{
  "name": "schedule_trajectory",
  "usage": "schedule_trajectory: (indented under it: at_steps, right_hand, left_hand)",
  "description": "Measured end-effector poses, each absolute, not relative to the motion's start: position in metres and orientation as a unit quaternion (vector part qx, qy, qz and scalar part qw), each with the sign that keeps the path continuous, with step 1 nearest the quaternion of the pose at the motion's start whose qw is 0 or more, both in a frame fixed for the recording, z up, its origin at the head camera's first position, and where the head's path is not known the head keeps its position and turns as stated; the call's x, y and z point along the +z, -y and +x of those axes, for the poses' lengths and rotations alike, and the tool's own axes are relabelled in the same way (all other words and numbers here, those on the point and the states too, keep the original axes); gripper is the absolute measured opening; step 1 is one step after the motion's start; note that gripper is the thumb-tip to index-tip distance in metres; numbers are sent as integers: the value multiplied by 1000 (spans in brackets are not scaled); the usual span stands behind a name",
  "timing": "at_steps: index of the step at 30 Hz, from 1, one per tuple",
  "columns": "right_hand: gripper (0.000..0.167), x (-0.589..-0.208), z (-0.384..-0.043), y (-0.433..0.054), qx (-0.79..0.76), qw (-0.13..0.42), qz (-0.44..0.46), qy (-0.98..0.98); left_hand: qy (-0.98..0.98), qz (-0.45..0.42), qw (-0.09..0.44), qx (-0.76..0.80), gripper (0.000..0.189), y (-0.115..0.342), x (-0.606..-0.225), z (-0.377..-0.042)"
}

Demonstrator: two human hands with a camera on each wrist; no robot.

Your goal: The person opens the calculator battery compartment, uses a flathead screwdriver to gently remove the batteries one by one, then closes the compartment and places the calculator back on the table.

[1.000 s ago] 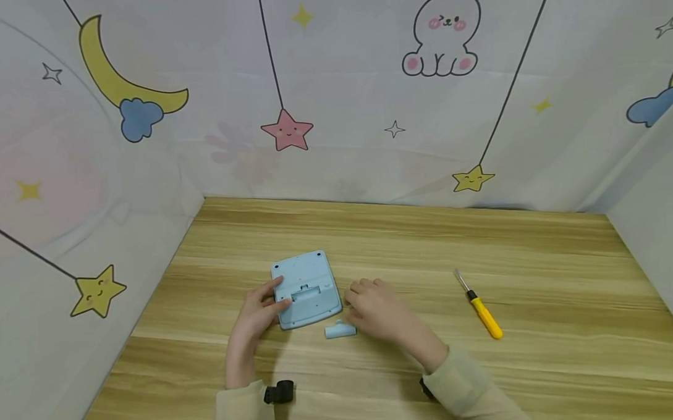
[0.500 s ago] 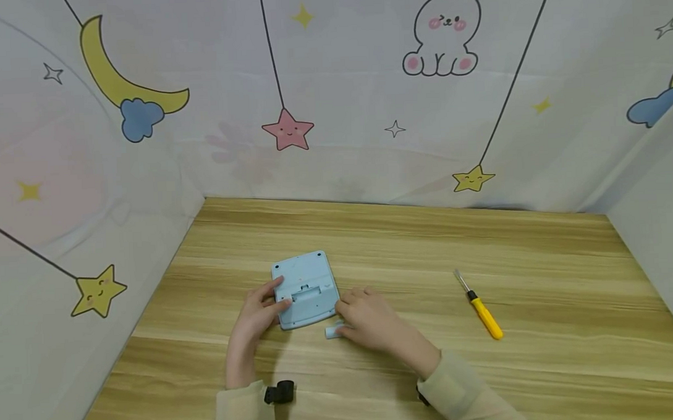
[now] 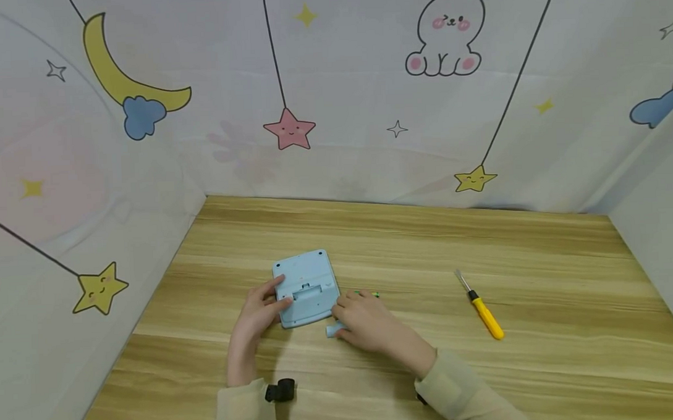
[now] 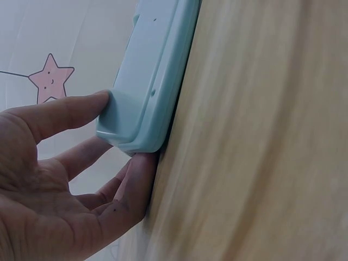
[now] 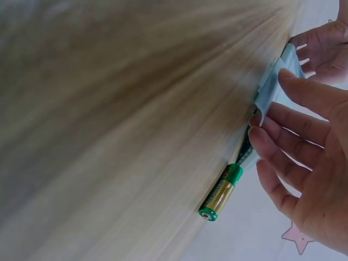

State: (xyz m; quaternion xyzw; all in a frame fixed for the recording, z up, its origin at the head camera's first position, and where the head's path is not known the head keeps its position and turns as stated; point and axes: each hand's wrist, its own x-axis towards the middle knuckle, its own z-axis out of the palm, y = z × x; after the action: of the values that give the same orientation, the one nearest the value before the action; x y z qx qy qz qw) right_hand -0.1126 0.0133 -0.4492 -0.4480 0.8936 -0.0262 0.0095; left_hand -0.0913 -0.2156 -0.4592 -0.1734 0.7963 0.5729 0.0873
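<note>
A light blue flat device, resembling a calculator, lies back side up with its battery compartment uncovered. My left hand grips its left edge; in the left wrist view the thumb rests on top and other fingers lie at the edge below. At the device's near right corner, my right hand pinches the small light blue battery cover, partly hidden by the fingers. The right wrist view shows that cover between thumb and fingers. A green and gold battery lies on the table beside the right hand.
Off to the right, a screwdriver with a yellow handle lies on the wood-grain table. Printed cloth walls stand along the table's back and sides. Each wrist wears a black camera strap.
My right hand has moved left and slightly down, taking hold of the battery cover. The green battery, hidden earlier, shows past its knuckles. My left hand has stayed on the device.
</note>
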Motion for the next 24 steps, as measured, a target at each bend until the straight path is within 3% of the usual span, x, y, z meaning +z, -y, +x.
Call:
schedule_trajectory:
  at_steps: [24]
  right_hand:
    - [21, -451, -113, -12, -38, 11, -460, -887]
  left_hand:
    - [-790, -175, 87, 581, 60, 214, -457, -89]
